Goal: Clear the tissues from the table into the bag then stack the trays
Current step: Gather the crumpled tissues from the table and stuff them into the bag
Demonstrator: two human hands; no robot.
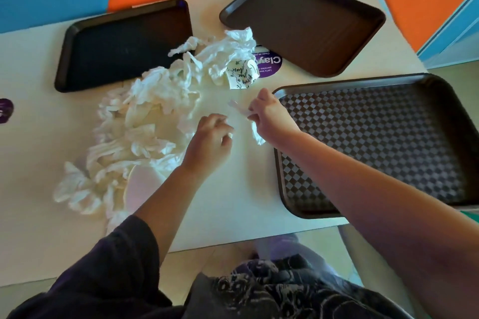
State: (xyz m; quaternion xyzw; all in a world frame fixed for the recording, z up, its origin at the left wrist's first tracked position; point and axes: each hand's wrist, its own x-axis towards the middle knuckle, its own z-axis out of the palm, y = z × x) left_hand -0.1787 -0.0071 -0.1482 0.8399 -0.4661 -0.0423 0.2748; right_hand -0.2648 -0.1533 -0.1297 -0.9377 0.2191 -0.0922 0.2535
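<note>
A long heap of crumpled white tissues (145, 122) lies across the white table (225, 204), from the far middle down to the near left. One piece with black scribbles (242, 74) sits at its far end. My right hand (269, 116) is closed on a small tissue (258, 134) near the middle of the table. My left hand (210, 140) hovers beside the heap, fingers curled and apart, holding nothing. Three dark trays are here: one at the far left (121, 44), one at the far middle (305, 23), and a checkered one (383, 142) at the right. No bag is in view.
A purple round sticker (269, 63) is on the table between the far trays, and another purple one (5, 110) is at the left edge. A pale round plate or lid (143, 181) pokes out from under the heap. Orange and blue wall panels stand behind.
</note>
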